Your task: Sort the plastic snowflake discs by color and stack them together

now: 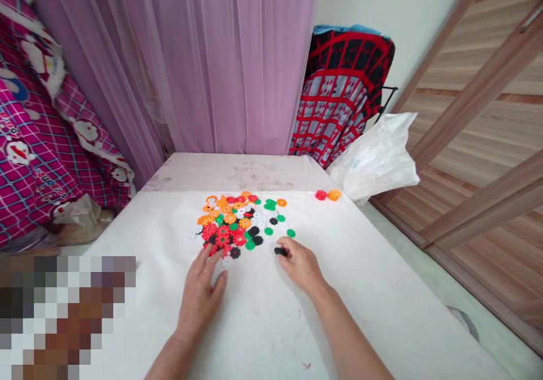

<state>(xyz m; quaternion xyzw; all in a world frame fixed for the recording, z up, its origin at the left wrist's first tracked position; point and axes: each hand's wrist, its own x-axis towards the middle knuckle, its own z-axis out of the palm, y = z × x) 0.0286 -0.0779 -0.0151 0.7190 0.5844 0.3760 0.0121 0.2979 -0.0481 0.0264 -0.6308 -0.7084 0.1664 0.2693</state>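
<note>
A loose pile of flower-shaped plastic discs (223, 234) in red, orange, green, black and white is spread over the white-covered table (263, 318). My left hand (202, 292) lies at the pile's near edge with fingers apart, fingertips touching the red discs; it grips nothing. Just in front of its thumb is a white disc (228, 262). To the right of the pile, my right hand (300, 260) pinches a black disc (280, 251) between thumb and fingers; whether it is one disc or a stack I cannot tell. A green disc (291, 233) lies just beyond that hand.
At the table's far right sit a red ball-shaped piece (321, 195) and an orange one (335, 194). A white plastic bag (377, 156) stands at the right edge. Purple curtains (237, 63) hang behind; a wooden wardrobe (487, 131) is at right.
</note>
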